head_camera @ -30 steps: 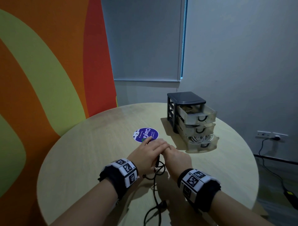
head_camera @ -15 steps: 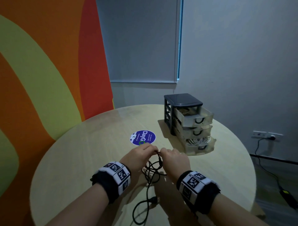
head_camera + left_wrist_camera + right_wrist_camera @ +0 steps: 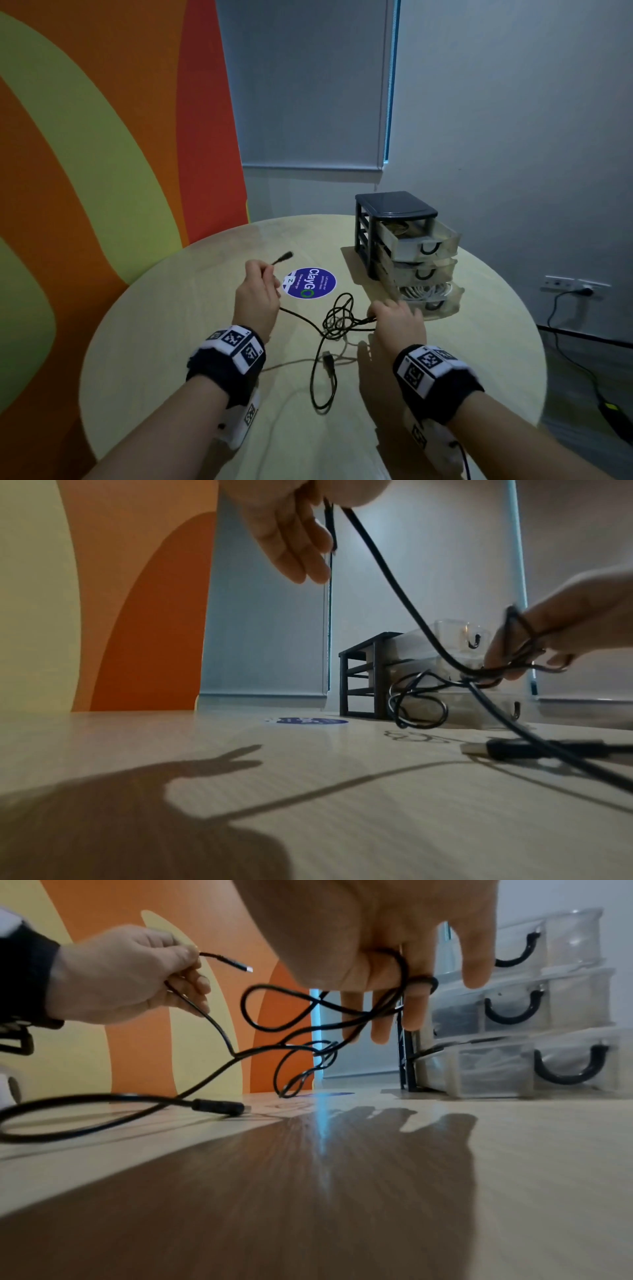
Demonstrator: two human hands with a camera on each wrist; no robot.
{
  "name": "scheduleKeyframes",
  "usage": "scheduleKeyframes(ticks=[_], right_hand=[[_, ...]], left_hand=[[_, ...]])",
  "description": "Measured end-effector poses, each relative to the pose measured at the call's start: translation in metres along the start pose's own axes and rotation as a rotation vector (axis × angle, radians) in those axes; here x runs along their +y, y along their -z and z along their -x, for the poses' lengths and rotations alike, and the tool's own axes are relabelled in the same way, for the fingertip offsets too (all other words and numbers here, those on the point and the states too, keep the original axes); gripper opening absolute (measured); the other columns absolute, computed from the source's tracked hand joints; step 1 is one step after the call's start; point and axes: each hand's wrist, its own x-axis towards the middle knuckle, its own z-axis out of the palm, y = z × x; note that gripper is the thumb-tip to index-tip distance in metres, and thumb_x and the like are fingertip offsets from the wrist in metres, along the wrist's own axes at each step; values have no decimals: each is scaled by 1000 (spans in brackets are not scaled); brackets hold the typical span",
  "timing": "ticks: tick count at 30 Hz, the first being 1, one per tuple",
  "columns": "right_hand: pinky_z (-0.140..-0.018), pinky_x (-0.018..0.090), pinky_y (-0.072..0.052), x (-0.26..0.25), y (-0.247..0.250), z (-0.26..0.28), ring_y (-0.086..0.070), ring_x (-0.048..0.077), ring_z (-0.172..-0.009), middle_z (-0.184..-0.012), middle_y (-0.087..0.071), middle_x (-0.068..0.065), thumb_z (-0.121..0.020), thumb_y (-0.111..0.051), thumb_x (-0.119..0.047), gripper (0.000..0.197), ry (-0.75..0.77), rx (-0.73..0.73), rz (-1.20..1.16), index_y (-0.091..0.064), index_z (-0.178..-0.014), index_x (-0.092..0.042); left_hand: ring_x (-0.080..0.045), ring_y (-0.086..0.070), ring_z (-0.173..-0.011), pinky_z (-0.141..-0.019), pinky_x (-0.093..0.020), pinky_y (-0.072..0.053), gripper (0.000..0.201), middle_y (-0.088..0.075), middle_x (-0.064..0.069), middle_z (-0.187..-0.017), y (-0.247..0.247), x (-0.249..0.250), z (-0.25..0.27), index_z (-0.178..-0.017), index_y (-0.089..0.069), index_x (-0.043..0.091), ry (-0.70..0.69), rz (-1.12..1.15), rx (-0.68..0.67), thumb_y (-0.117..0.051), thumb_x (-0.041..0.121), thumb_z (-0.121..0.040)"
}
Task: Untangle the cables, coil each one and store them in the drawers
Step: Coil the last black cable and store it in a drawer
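Now our left hand (image 3: 257, 301) pinches the cable (image 3: 298, 313) end; knot (image 3: 337, 318) lies right, looped on our right hand's (image 3: 397, 322) fingers (image 3: 416, 1007).

I am looking at a round wooden table (image 3: 171, 325) standing before an orange-and-green wall (image 3: 85, 137), a lowered grey blind (image 3: 308, 85) and a wall socket (image 3: 575, 284).

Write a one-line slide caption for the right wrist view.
Left hand pinches one end of a black cable while the right hand holds its tangled loops beside the clear drawers.
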Motion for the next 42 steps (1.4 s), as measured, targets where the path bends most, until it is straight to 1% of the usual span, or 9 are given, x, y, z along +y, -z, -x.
scheduleKeyframes(ticks=[4,9,14,20,25,28,33,37,42], right_hand=[[-103,39,-33,2,7,3,-46,24,-116,-120,-56,1,-91,-38,-4,34,-46,54,-100,-54,-115,-22],[-70,30,-49,33,20,-6,-64,24,-83,-86,-71,3,-79,-48,3,29,-268,83,-776,-66,-73,-18],[-47,26,-48,56,38,-5,-54,18,-58,-66,-58,9,-84,-29,14,35,-513,83,-1296,-55,-70,-5],[-52,26,-38,85,35,-11,-41,18,-56,-64,-46,7,-86,-35,9,30,-708,267,-1382,-55,-75,-11],[-52,26,-41,84,18,-7,-46,22,-63,-72,-53,11,-86,-43,8,24,-625,176,-1153,-60,-76,-5],[-55,27,-41,64,15,-3,-43,18,-55,-65,-57,9,-84,-33,14,37,-441,42,-1149,-53,-63,-8],[-50,22,-39,32,28,4,-42,14,-48,-61,-59,9,-74,-27,25,42,-167,-71,-1194,-51,-56,-5],[-48,20,-36,7,48,9,-42,10,-46,-50,-56,1,-63,-29,27,44,-15,-66,-1199,-50,-48,-9],[-41,17,-24,-3,72,18,-31,11,-36,-36,-40,-2,-61,-18,28,47,79,-117,-1389,-41,-42,-8]], left_hand=[[-24,-52,-61,-58,-29,-36,14,-55,-7,-72,7,-5,-6,-104,-48,-2,82,-56,94,-37,5,-97],[-37,-58,-83,-65,-32,-33,22,-59,-25,-90,35,-20,-16,-112,-46,-6,286,-132,233,-34,7,-99],[-45,-54,-102,-81,-46,-41,26,-56,-32,-114,59,-37,-22,-117,-44,-8,458,-190,321,-32,7,-99],[-47,-53,-106,-83,-48,-42,27,-53,-33,-120,80,-44,-25,-119,-44,-6,582,-251,345,-31,5,-99],[-46,-53,-104,-78,-46,-41,26,-54,-35,-114,68,-52,-21,-118,-48,-7,673,-362,42,-37,0,-96],[-41,-47,-114,-89,-44,-40,32,-49,-30,-124,48,-43,-15,-122,-47,-5,650,-503,-218,-48,1,-91],[-23,-38,-127,-104,-29,-27,42,-44,-10,-136,2,1,4,-129,-49,8,163,-448,-513,-56,24,-91],[-15,-48,-122,-100,-23,-34,42,-52,1,-133,-35,29,23,-130,-52,19,123,-312,-918,-57,33,-91],[-23,-60,-101,-80,-20,-41,22,-65,-10,-109,-45,37,26,-112,-61,12,243,-255,-828,-51,15,-93]])
